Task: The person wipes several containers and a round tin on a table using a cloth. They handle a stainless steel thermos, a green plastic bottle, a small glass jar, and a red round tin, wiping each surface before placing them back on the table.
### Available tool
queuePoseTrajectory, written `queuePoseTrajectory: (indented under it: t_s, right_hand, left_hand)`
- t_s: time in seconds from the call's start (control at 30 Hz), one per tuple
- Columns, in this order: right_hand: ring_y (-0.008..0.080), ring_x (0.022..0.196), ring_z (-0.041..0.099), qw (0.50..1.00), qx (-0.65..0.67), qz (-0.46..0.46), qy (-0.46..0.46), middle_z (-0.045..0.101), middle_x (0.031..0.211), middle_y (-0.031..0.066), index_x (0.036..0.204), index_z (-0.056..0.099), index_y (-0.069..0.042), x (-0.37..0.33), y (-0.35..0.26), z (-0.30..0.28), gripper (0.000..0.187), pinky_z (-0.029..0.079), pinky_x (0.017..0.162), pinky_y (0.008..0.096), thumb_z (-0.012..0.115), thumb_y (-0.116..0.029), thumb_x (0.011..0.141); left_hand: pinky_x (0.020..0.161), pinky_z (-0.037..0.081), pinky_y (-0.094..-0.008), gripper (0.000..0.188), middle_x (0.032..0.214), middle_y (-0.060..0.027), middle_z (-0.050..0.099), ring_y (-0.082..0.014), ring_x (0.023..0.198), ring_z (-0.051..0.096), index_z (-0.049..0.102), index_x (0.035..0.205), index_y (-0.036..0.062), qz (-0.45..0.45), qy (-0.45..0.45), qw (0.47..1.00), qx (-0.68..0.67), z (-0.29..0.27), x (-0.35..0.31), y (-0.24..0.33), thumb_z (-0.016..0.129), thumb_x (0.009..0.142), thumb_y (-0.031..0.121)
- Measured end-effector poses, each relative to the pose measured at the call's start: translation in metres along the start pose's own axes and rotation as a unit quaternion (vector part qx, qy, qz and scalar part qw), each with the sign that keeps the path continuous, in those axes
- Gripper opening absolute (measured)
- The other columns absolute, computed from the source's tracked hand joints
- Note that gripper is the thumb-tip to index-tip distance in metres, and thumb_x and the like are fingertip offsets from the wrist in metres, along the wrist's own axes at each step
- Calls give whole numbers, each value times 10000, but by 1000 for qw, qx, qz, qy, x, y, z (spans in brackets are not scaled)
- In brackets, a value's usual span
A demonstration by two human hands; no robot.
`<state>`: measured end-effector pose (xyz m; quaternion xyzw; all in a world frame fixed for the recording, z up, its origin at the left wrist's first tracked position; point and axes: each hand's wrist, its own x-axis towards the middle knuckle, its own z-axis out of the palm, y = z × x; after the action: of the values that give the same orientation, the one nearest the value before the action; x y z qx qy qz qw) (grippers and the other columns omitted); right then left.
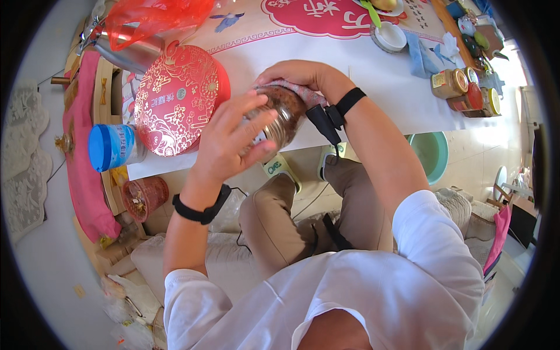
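Note:
A clear glass jar with ribbed rings and dark brown contents is held tilted over the near edge of the table. My right hand curls over its far end, gripping a patterned greyish-pink cloth against the glass. On the jar's left side is my left hand, with fingers spread and stretched across the glass; whether they press on it I cannot tell. Just left of that hand sits a round red gift box with gold flower patterns. The jar's far end is partly hidden by my right hand and the cloth.
A blue-lidded canister stands at the table's left edge, below a metal pot and red plastic bag. Several food jars stand at the right, near a blue cloth and white bowl. A green basin is on the floor.

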<state>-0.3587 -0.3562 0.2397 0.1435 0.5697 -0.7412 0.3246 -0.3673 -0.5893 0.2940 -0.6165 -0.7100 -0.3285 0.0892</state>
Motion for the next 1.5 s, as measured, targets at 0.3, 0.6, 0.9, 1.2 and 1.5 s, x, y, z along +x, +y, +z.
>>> queuePoseTrajectory:
  t_s: [0.3,0.6,0.9,1.2,1.5]
  right_hand:
    - [291,1239,591,840,478,-254,-27,610,1361,148,1406,502,-35,3,92,24,533,444,1091,431,400,-421,1052]
    - [316,1203,588,763,517,-380,78,579,1375,109,1440,477,-138,-19,126,90,548,491,1024,446,489,-496,1025]
    - [254,1238,604,749,496,-436,-45,613,1364,123,1430,488,-39,-136,125,70,595,482,1064,397,415,-495,1054]
    - [220,510,659,784,161,-600,28,691,790,153,1166,600,-49,-289,66,-18,496,564,451,339,670,-478,926]
    - [231,1191,612,672,141,-726,36,604,1317,98,1445,452,-95,-359,59,-55,482,505,1014,359,599,-235,1008]
  left_hand:
    - [845,513,-324,248,1048,-119,698,-216,961,650,705,1139,5,-171,164,968,-83,14,2,-21,588,968,142]
    - [793,475,-263,343,975,-67,693,-105,869,585,705,1148,-28,-430,217,859,-171,14,16,9,586,1003,259]
    - [1095,424,-416,1226,1488,-231,457,-329,1374,470,215,1568,36,-131,-51,986,-90,-24,61,140,924,661,457]
    - [1055,470,-375,1017,1420,-128,516,-261,1270,539,443,1445,60,109,100,983,-106,14,126,210,981,589,170]
    - [932,552,-317,996,1461,-112,515,-221,1277,538,412,1437,96,306,131,943,-23,46,183,233,975,627,229]
